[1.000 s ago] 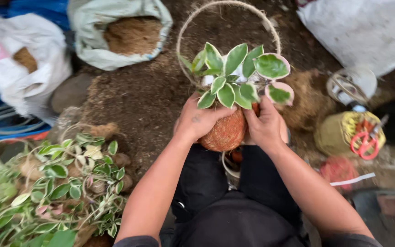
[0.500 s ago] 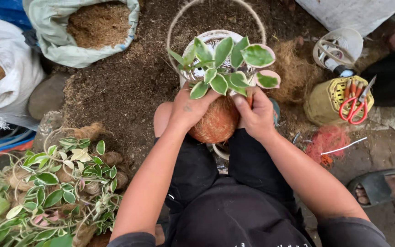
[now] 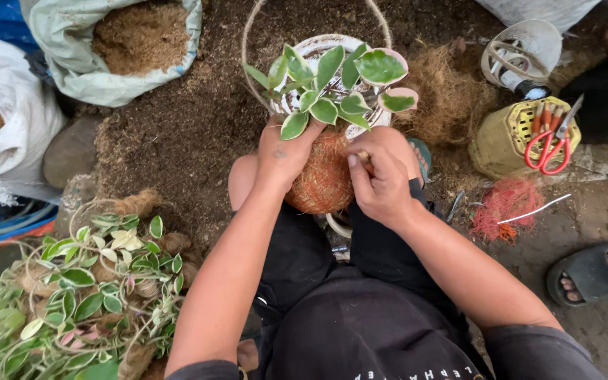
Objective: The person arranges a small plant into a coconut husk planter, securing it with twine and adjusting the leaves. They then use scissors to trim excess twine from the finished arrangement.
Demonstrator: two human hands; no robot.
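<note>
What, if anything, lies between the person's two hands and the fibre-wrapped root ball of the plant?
Nothing visible does. The left hand and the right hand both press directly on the root ball, one on each side. The plant's leaves spread above the hands, not between them and the ball.

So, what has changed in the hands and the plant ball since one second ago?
The right hand shifted from cupping the fibre ball to pinching at its top beside the plant. The left hand kept its grip on the ball. The scissors and sacks stayed put.
</note>
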